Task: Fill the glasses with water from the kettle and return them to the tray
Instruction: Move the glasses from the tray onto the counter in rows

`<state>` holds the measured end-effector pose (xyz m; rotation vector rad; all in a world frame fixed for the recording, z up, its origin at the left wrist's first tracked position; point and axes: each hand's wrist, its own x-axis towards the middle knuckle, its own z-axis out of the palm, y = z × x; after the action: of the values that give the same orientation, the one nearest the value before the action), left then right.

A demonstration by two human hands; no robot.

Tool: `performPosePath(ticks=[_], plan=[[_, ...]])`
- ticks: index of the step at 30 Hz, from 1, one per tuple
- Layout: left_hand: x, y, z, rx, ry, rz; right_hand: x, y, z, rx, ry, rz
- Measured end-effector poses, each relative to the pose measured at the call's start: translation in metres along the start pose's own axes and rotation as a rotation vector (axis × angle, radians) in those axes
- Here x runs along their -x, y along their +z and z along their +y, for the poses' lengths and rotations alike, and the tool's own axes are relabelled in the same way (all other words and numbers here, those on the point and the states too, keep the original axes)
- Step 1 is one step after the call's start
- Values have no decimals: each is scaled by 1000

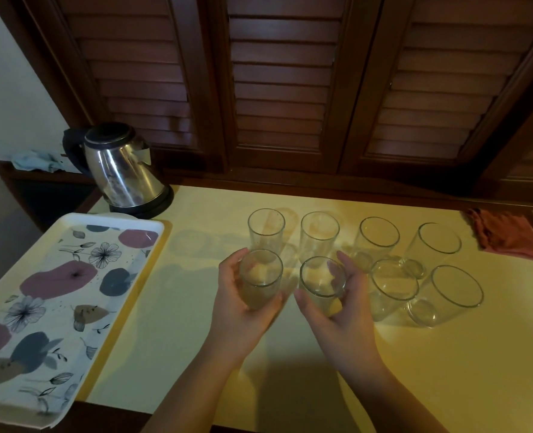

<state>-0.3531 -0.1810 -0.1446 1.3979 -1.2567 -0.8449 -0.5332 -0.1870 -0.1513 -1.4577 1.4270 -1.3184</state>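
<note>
Several clear glasses stand in two rows on the yellow table (pixel 181 323). My left hand (pixel 237 310) is wrapped around the front-left glass (pixel 260 276). My right hand (pixel 343 310) grips the glass beside it (pixel 321 284). Both held glasses are upright, at or just above the tabletop. The other glasses, such as the back-left one (pixel 266 229) and the front-right one (pixel 449 295), look empty. A steel kettle (pixel 123 170) with a black handle sits on its base at the table's back left. The floral tray (pixel 56 295) lies at the left with nothing on it.
An orange cloth (pixel 509 235) lies at the table's back right edge. Dark wooden louvred doors (pixel 284 89) rise right behind the table. A pale blue cloth (pixel 38 160) rests on a ledge left of the kettle.
</note>
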Motion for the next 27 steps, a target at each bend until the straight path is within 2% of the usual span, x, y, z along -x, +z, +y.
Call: performPosePath(ticks=[8,12,15,19,24,27], plan=[[-7,-26,35,62,150,92,-14,-3,-58,93,-163,60],[-14,-51,63,61,182,147,-23,8,-100,115,-211,14],[-27,-80,81,48,202,193,-36,30,-132,95,-220,-82],[-65,-131,91,-1,177,305,-64,80,-168,186,-206,-289],[-128,-205,85,-52,84,392,-101,159,-198,290,-101,-475],[-167,-251,73,-86,43,390,-117,208,-206,359,-19,-566]])
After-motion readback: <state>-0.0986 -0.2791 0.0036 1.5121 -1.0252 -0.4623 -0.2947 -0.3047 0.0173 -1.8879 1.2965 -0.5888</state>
